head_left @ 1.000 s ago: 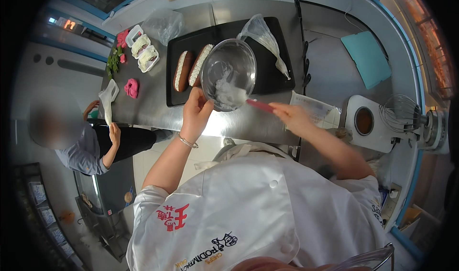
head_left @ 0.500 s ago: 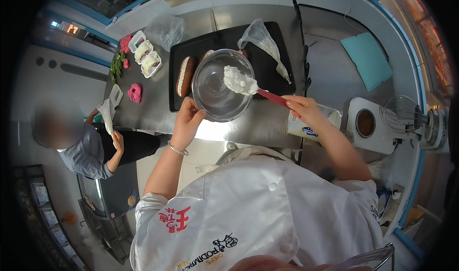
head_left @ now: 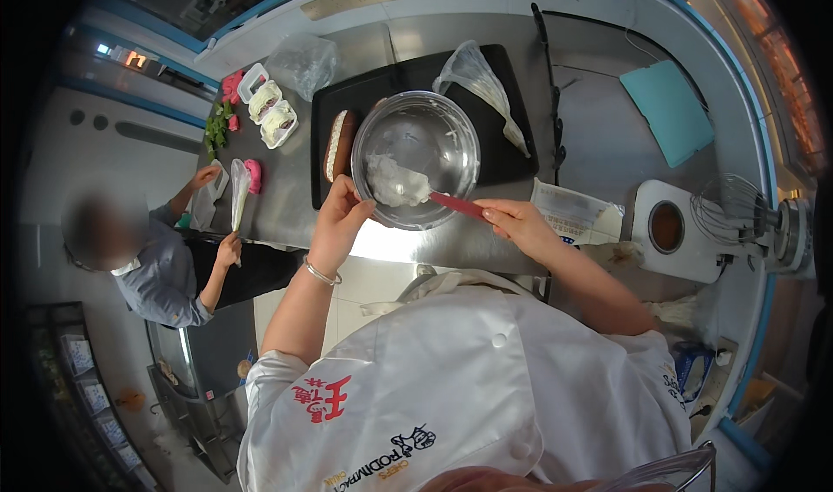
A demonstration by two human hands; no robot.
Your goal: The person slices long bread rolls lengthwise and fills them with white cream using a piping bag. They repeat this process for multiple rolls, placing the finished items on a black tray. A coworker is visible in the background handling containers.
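Note:
A clear, round mixing bowl [head_left: 460,123] is held up over the front of a black baking tray [head_left: 328,103]. My left hand [head_left: 340,212] grips the bowl's near left rim between thumb and fingers. White cream [head_left: 382,173] lies inside on the bowl's left side. With my right hand [head_left: 519,225] closed round its red handle, a spatula [head_left: 455,204] dips into the bowl, its blade covered in cream. Beside the bowl, a long brown bun with cream filling [head_left: 338,147] rests on the tray. A piping bag [head_left: 486,84] with some white filling lies on the tray's right part.
At left, a co-worker [head_left: 169,271] holds another piping bag [head_left: 239,193] over the steel table [head_left: 291,201]. White boxes of creamy pastries [head_left: 276,126] and a clear plastic bag [head_left: 304,62] sit behind. A kitchen scale [head_left: 649,232] and a whisk [head_left: 716,210] stand at right.
My right hand has moved left and down, bringing the cream-laden spatula into the bowl. The bowl has tilted and shifted slightly right. The co-worker's piping bag has moved right.

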